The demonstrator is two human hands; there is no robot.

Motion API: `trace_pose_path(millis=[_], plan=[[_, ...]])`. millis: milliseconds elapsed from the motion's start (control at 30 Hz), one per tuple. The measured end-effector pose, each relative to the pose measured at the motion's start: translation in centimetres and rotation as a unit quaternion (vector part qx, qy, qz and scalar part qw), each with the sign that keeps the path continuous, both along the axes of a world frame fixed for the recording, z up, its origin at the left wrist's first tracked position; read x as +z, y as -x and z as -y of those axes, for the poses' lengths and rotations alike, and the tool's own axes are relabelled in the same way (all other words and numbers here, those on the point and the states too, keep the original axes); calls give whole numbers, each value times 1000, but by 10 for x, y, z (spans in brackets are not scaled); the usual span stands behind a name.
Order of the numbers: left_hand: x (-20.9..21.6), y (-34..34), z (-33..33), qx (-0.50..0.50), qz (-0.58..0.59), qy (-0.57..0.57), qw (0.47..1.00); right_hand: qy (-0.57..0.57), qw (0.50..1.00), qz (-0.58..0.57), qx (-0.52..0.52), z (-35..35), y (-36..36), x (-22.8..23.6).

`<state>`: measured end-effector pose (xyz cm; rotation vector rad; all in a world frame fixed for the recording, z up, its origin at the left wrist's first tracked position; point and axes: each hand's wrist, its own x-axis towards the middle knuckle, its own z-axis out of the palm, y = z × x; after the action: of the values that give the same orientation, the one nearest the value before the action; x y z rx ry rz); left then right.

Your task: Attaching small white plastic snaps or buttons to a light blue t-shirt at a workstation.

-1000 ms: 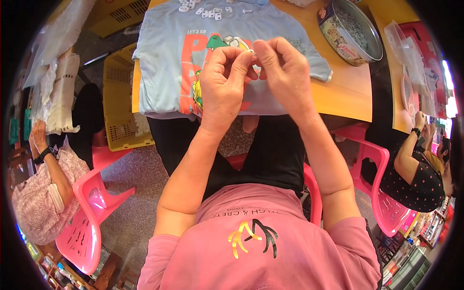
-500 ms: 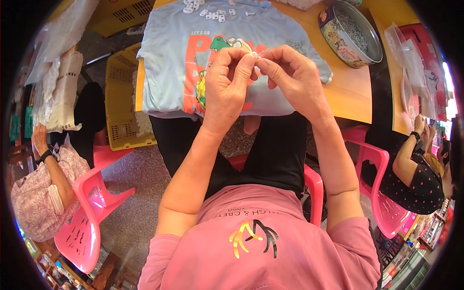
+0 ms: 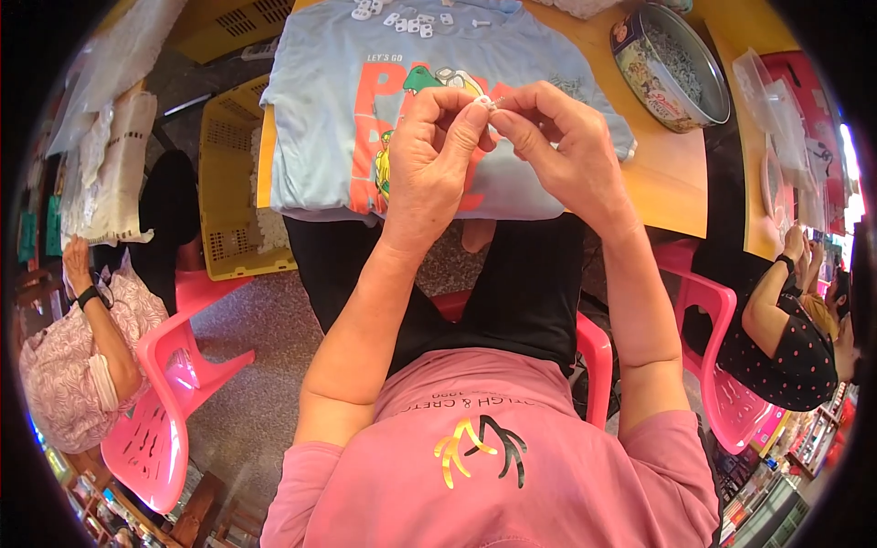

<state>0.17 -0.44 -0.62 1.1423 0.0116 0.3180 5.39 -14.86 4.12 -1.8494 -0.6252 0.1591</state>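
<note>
Over the light blue shirt (image 3: 311,119) spread on the table, my two hands meet fingertip to fingertip. Thumb and index finger of my left hand (image 3: 429,155) pinch a small white plastic piece (image 3: 483,102). My right hand (image 3: 571,151) is closed in a pinch at the piece's right side; a tiny thin thing shows at its fingertips, too small to name for sure. Beyond the hands, several white plastic pieces with holes (image 3: 413,26) lie on the shirt's far part, with one small slim white bit (image 3: 481,23) apart from them.
A round printed tin (image 3: 650,87) of small grey metal parts stands at right on the yellow table (image 3: 662,183). A yellow crate (image 3: 224,173) sits left of the table. Pink chairs (image 3: 160,429) flank me, with one person (image 3: 91,356) at left and another (image 3: 786,329) at right.
Both hands stay close together on the white piece, with slight finger movement; the right fingers have shifted a little and the piece shows more. The view has moved slightly.
</note>
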Motion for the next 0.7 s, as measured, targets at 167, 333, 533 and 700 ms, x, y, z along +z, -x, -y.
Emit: trace_pose_path(millis=[167, 333, 533, 700], plan=[[3, 2, 0, -19, -3, -29, 999, 109, 975, 189, 40, 11, -11, 8], [5, 2, 1, -26, 7, -68, 997, 115, 962, 239, 74, 14, -17, 10], [8, 5, 0, -43, -11, -96, 994, 109, 952, 269, 94, 15, -20, 8], [8, 5, -1, -58, -22, -104, 993, 97, 956, 253, 108, 16, -18, 5]])
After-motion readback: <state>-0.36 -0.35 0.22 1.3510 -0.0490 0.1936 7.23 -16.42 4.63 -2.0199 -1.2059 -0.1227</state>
